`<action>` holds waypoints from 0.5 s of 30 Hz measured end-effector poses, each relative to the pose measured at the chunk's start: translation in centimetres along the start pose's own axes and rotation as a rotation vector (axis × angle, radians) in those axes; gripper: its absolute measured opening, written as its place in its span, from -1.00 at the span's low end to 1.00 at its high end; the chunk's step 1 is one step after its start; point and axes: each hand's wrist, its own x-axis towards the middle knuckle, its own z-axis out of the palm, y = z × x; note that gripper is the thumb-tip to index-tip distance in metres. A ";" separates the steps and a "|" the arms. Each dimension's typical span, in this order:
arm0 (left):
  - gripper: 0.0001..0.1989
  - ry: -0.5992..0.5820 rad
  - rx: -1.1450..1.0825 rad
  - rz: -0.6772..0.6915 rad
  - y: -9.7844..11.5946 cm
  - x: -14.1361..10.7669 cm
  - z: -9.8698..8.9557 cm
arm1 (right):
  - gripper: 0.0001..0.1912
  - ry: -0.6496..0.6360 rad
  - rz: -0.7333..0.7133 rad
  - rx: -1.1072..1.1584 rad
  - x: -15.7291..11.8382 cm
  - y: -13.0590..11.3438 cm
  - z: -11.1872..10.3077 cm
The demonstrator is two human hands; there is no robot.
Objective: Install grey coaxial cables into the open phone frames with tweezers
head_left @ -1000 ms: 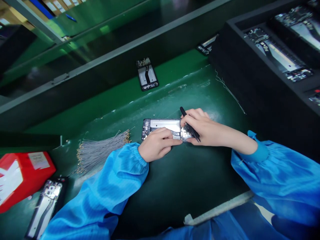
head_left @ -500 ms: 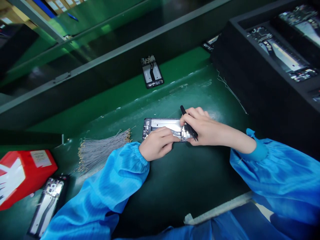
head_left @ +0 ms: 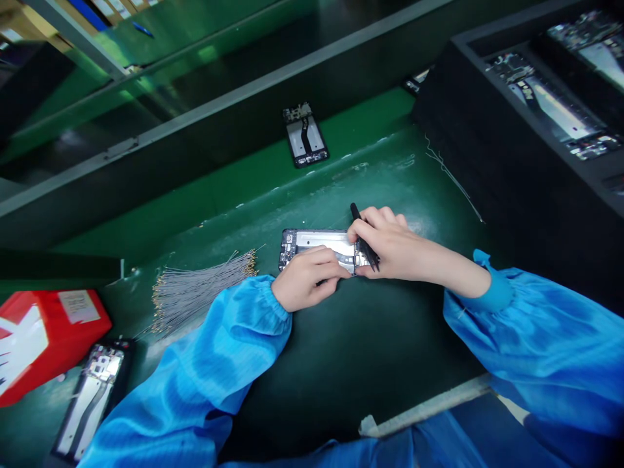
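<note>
An opened phone (head_left: pixel 324 238) with its circuit boards and silver inner frame exposed lies lengthwise on the green bench in front of me. My left hand (head_left: pixel 309 278) rests over its near edge with curled fingers, the index fingertip pressing by the board at the right end. Black tweezers (head_left: pixel 365 242) are held in my right hand (head_left: pixel 385 242), slanting with their tips low and to the right. The thumb and index finger of that hand also touch the phone's right end. Part of the board there is hidden by my fingers.
A bundle of thin grey cables (head_left: pixel 202 289) lies left of my hands. Beyond are a red bag (head_left: pixel 53 338) and another opened phone (head_left: pixel 90 403). At the back, an opened phone (head_left: pixel 306 135) lies on a green strip. A black tray (head_left: pixel 526 188) holding opened phones stands at right.
My right hand and the tweezers have shifted slightly left over the phone's right end. My left hand is nearly still. The phones on the back strip have moved a little right.
</note>
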 end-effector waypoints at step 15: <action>-0.82 0.058 0.097 -0.100 0.4 0.2 0.4 | -0.72 -0.032 -0.139 0.025 0.5 0.4 -0.3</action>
